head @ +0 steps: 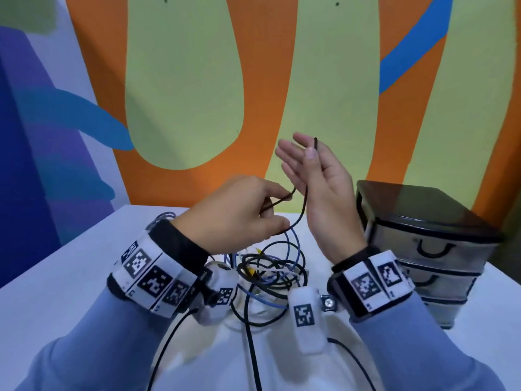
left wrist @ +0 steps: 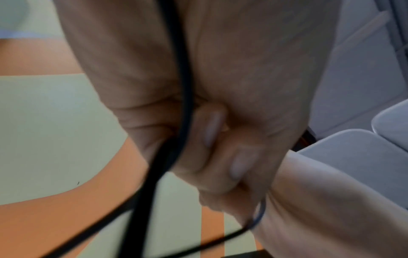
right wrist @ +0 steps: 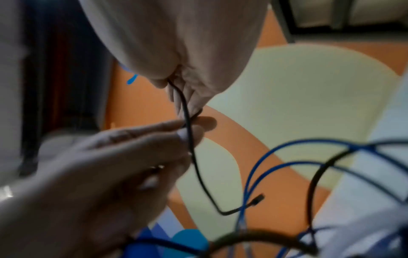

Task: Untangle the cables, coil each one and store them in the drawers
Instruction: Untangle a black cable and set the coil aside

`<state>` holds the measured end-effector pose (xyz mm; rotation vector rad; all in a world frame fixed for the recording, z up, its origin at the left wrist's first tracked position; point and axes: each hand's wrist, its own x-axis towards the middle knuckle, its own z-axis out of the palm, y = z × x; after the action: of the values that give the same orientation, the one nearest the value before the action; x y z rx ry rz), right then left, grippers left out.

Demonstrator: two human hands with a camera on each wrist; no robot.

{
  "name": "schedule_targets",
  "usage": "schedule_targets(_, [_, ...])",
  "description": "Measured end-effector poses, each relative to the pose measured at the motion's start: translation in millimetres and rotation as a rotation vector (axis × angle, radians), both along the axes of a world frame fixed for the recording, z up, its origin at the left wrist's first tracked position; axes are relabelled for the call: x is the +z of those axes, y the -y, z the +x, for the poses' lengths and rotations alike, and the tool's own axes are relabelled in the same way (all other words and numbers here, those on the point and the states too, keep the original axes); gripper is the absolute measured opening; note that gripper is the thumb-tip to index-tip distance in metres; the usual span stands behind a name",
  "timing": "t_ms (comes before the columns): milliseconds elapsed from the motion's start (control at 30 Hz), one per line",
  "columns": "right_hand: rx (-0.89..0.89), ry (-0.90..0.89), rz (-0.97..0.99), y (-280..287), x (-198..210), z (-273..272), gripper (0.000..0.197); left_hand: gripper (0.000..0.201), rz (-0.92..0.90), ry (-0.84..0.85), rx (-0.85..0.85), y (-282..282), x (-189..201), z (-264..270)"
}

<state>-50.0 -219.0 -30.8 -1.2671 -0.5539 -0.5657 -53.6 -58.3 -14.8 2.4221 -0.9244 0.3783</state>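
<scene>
A thin black cable (head: 303, 203) runs up from the tangle (head: 270, 273) of black, blue and white cables on the white table (head: 70, 277). My left hand (head: 267, 211) grips a loop of it with curled fingers (left wrist: 216, 148). My right hand (head: 306, 159) stands upright above and to the right, fingers straight, its thumb pinching the cable so that the end pokes up past it. In the right wrist view the black cable (right wrist: 189, 148) drops from the right hand (right wrist: 187, 52) past the left hand (right wrist: 110, 165), and its small plug (right wrist: 258, 200) dangles free.
A dark drawer unit (head: 423, 244) with three closed translucent drawers stands at the table's right. Blue cable loops (right wrist: 287, 144) hang in the tangle below the hands. A painted wall rises right behind the table.
</scene>
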Motion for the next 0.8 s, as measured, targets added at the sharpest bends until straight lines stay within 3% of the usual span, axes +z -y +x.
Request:
schedule_targets(100, [-0.250, 0.052, -0.213, -1, -9, 3, 0.036, 0.039, -0.166, -0.221, -0.120, -5, 3, -5])
schedule_targets(200, [-0.357, 0.004, -0.258, 6, -13, 5, 0.038, 0.047, -0.375, -0.381, -0.266, -14, 9, -8])
schedule_targets(367, [-0.422, 0.012, -0.506, 9, -6, -1, 0.036, 0.047, -0.647, -0.335, -0.345, -24, 11, 2])
schedule_targets(500, [-0.092, -0.094, -0.528, 11, -1, -3, 0.037, 0.037, -0.810, -0.206, -0.230, -29, 5, 18])
schedule_targets(633, [0.168, -0.212, -0.422, 15, 4, -8, 0.038, 0.014, -0.770, -0.017, -0.069, -27, -1, 26])
schedule_targets(700, [0.277, -0.231, -0.312, 14, 4, -10, 0.035, 0.011, -0.760, -0.063, -0.064, -25, -3, 27])
schedule_targets(800, [0.441, -0.272, -0.098, 13, 5, -14, 0.033, 0.031, -0.624, -0.264, -0.106, -27, -4, 27])
